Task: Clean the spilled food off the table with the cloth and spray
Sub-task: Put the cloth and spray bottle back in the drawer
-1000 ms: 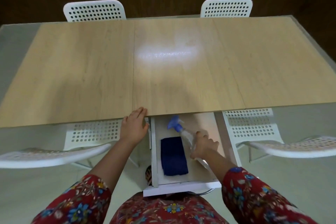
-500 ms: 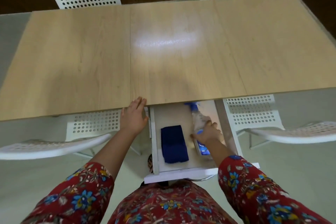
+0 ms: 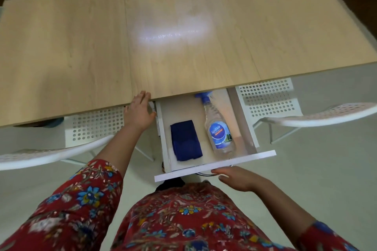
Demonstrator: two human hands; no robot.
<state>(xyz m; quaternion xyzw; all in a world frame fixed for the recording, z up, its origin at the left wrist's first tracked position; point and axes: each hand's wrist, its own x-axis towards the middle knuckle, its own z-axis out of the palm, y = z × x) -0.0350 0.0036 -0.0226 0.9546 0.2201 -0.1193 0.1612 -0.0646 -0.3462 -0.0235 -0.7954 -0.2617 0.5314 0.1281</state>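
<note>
Risk, drawer (image 3: 224,162): it is pulled well out at 12 o'clock. With the right hand (image 3: 239,179) at its front, a push now would probably shut the cloth and spray inside, unused. A hard pull might run it off its runners.
Risk, spray bottle (image 3: 219,128): it lies on its side at 1 o'clock in the drawer, nozzle toward 12, partly under the table edge. A jolt could roll it into the cloth. Lifted carelessly, the trigger may catch under the table.
Risk, cloth (image 3: 185,140): it is folded flat at 11 o'clock in the drawer, just beside the bottle and not touching it. A one-corner grab would likely unfold it and drag it over the drawer wall.
Risk, table (image 3: 81,57): no spilled food shows here, only pale glare at 12 o'clock. Spraying blind would wet clean wood.
Right fingers (image 3: 219,171): nearly straight, loosely spread, holding nothing. The tips are at the drawer front's near edge beside the metal handle (image 3: 204,173). I cannot tell whether they touch it.
Left hand (image 3: 140,112): at 11 o'clock and further out, holding nothing.
Left fingers (image 3: 142,96): straight and together, lying flat on the table's near edge, just beside the drawer's left corner.
</note>
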